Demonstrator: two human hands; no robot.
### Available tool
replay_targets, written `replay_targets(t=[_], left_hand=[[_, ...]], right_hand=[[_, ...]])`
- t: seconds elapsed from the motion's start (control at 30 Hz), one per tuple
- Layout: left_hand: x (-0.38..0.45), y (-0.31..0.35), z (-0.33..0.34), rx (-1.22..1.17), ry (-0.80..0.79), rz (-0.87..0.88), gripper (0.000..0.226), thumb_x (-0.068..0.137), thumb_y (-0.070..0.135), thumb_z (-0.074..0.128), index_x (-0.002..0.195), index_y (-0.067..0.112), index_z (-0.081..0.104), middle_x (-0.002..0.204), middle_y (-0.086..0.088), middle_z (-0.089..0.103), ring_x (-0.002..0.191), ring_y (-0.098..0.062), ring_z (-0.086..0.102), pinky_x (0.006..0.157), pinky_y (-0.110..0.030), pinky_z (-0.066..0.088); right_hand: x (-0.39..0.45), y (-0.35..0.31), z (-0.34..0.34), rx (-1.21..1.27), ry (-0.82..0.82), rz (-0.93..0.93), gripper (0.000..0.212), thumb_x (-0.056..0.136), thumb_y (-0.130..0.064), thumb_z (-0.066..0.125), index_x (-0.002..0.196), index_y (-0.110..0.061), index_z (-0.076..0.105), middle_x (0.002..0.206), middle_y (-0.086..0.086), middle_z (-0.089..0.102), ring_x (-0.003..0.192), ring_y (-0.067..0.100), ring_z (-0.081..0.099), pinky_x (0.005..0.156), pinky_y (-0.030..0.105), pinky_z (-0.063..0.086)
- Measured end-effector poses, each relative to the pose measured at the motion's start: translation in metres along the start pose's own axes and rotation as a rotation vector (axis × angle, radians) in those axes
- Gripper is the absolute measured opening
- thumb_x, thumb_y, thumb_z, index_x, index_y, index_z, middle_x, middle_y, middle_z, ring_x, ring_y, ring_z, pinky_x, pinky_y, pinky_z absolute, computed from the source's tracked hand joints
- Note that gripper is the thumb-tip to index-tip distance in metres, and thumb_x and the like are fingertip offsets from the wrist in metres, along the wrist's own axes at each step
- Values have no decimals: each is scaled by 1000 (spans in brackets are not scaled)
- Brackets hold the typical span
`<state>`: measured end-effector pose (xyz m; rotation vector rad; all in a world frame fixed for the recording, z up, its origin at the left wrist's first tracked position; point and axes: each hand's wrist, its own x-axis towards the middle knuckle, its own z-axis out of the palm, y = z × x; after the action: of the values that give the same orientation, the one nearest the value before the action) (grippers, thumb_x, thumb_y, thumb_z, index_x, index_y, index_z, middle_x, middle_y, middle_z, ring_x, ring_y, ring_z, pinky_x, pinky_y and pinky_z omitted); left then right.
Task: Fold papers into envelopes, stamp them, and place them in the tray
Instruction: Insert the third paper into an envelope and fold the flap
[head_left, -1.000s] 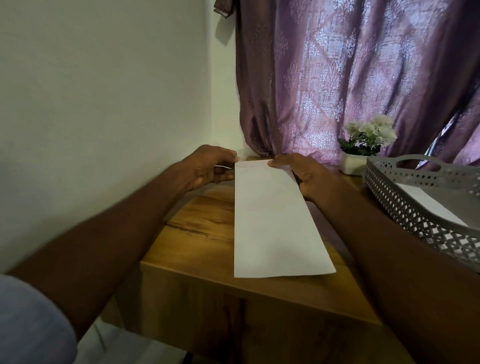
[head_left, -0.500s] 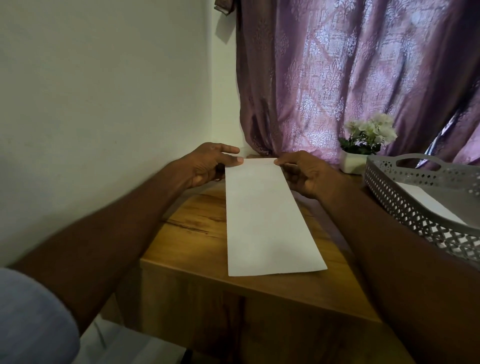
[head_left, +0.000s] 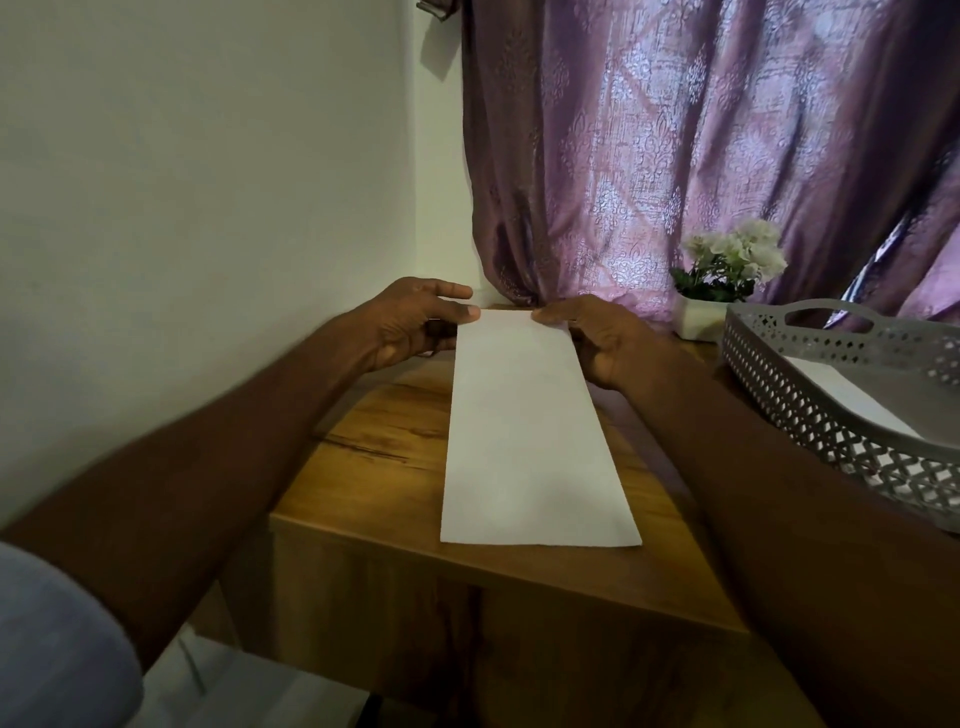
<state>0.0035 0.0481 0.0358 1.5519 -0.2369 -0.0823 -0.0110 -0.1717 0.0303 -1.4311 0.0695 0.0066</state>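
A long white folded paper (head_left: 524, 431) lies lengthwise on the wooden table (head_left: 379, 457), its near end at the table's front edge. My left hand (head_left: 415, 322) pinches the paper's far left corner between thumb and fingers. At the far right corner my right hand (head_left: 597, 338) pinches the paper the same way. A grey perforated tray (head_left: 810, 410) stands at the right with a white envelope (head_left: 852, 400) lying inside it.
A small white pot of pale flowers (head_left: 727, 280) stands at the back right, just behind the tray. A purple curtain (head_left: 675, 156) hangs behind the table and a white wall (head_left: 208, 208) runs close along the left.
The paper has shifted a little to the left and straightened, and both hands have moved with its far corners.
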Motion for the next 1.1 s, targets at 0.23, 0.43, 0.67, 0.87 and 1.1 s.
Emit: replay_targets(t=[0.23,0.43,0.67,0.87,1.1], left_hand=[[2,-1,-4,0,105,-13,27,97,17,67,121,6,64,99,-16,72,82,-24,68,75,-33,58],[-1,-1,3,195,-75,-35,46,96,48,65,116,7,73,106,-10,76,94,-22,71,86,-31,59],[-6,4,-1,290,-131,-35,26,94,28,72,106,4,74,91,-8,79,73,-18,75,66,-25,61],[-5,3,-9,289,-62,-42,27,94,30,73,106,5,72,94,-11,76,78,-23,72,81,-33,59],[3,-3,-19,154,136,12,39,87,30,81,109,-1,72,100,-17,75,86,-28,70,83,-39,57]], right_hand=[[-7,-4,-4,26,-56,16,7,88,2,67,94,-2,67,86,14,68,73,24,66,76,38,59],[-9,4,22,-5,-128,1,65,57,-5,85,120,2,69,114,20,74,98,33,73,81,43,62],[-6,1,15,-4,-96,-9,31,79,0,76,109,0,69,96,13,72,79,23,68,62,28,60],[-8,-7,-8,-9,-35,39,8,89,-9,69,96,-9,66,81,5,66,63,11,63,62,26,59],[-25,-12,0,-375,-298,101,39,85,-38,79,113,-13,71,99,4,77,85,19,72,80,34,60]])
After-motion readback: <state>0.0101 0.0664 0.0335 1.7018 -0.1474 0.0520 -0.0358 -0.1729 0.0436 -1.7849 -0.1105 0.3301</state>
